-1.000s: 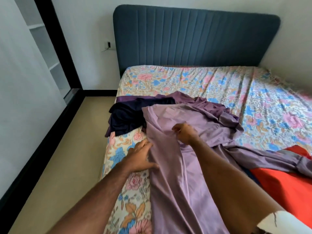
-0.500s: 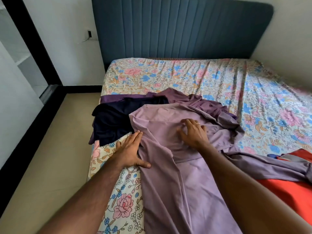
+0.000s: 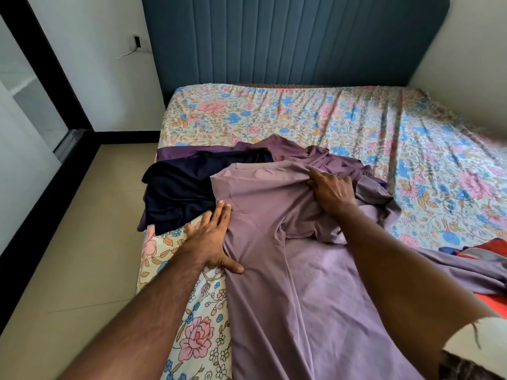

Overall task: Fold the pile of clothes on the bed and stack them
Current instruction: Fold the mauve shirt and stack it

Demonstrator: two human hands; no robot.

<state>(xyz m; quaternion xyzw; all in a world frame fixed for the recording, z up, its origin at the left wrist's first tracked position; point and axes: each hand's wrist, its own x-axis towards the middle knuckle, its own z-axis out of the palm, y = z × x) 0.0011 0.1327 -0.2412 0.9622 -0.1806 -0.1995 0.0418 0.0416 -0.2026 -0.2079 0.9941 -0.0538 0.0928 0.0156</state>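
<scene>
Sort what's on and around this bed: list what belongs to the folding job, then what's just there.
Part of the job:
lilac garment
left hand, flat on its edge
right hand, at its top
navy garment
dark purple garment
red garment

Just there:
floral bedsheet
blue headboard
wall socket

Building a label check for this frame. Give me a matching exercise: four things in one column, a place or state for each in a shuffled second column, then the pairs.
Things:
1. lilac garment
2. navy garment
3. red cloth
4. left hand

Places or states:
A. at the frame's right edge, partly under lilac fabric
B. spread lengthwise near the bed's left edge, right hand on its top
C. flat, fingers straight, on the lilac garment's left edge
D. crumpled at the bed's left edge, beyond the left hand

Pairs: 1-B, 2-D, 3-A, 4-C
</scene>
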